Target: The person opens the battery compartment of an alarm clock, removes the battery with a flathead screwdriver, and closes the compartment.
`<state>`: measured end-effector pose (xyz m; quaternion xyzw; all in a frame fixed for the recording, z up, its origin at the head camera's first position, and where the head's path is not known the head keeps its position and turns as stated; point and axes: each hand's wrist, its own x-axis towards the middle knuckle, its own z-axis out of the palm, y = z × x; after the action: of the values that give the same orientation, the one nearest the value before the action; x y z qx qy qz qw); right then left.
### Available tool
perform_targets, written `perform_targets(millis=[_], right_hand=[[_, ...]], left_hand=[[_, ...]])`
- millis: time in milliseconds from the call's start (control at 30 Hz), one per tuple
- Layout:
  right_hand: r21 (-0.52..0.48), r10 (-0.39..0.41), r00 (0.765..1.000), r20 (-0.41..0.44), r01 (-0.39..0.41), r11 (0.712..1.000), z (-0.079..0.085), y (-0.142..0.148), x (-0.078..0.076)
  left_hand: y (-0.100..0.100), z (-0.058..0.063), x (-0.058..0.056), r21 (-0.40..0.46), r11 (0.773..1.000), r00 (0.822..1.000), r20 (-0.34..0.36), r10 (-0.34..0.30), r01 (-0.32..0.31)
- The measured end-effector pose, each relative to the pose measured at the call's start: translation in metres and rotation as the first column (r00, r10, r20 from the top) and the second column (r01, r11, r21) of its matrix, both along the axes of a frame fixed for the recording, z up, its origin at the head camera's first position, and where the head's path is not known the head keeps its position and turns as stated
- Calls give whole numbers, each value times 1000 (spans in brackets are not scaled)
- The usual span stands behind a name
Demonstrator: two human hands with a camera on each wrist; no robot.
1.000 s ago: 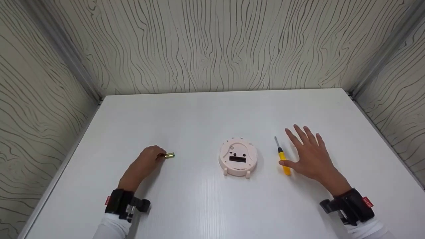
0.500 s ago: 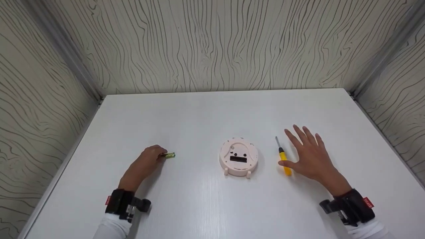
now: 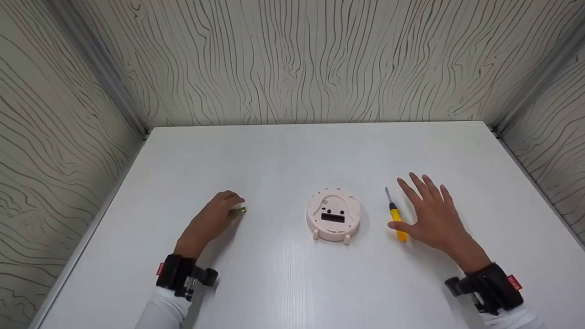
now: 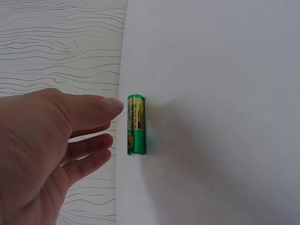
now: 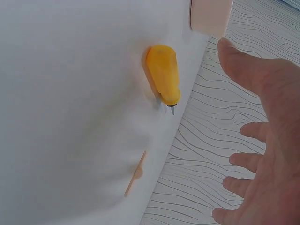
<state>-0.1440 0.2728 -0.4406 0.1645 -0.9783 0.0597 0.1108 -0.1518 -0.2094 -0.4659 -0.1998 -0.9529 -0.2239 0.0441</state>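
Note:
A green and gold battery [image 4: 136,125] lies on the white table. My left hand [image 3: 212,221] is right beside it, thumb and fingers apart, the thumb tip close to the battery's side. In the head view its fingers hide most of the battery. My right hand [image 3: 432,221] is spread out with straight fingers, its thumb near the handle of a yellow screwdriver [image 3: 397,223]; in the right wrist view it holds nothing. Between the hands a round pale pink clock [image 3: 333,230] lies face down, its dark battery slot uncovered.
A thin pink strip with a small tab [image 5: 136,173] lies near the screwdriver in the right wrist view; the head view does not show it. Wood-patterned panels [image 3: 292,64] enclose the white table [image 3: 279,278] at the back and sides.
My left hand has shifted right and forward, its fingers spreading and covering more of the battery. The right hand stays still. The head view has turned slightly left.

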Motion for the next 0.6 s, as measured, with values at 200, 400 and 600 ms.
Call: perform_targets(millis=[200, 400, 600], right_hand=[[1, -1, 1000, 4, 1, 1000, 4, 0, -1], [-4, 5, 1000, 7, -4, 1000, 5, 0, 0], [1, 3, 1000, 17, -3, 1000, 2, -1, 4]], left_hand=[[17, 8, -2, -23, 996, 988, -130, -87, 85], [35, 19, -2, -40, 991, 984, -120, -129, 125], [55, 22, -2, -73, 987, 986, -73, -149, 143]])
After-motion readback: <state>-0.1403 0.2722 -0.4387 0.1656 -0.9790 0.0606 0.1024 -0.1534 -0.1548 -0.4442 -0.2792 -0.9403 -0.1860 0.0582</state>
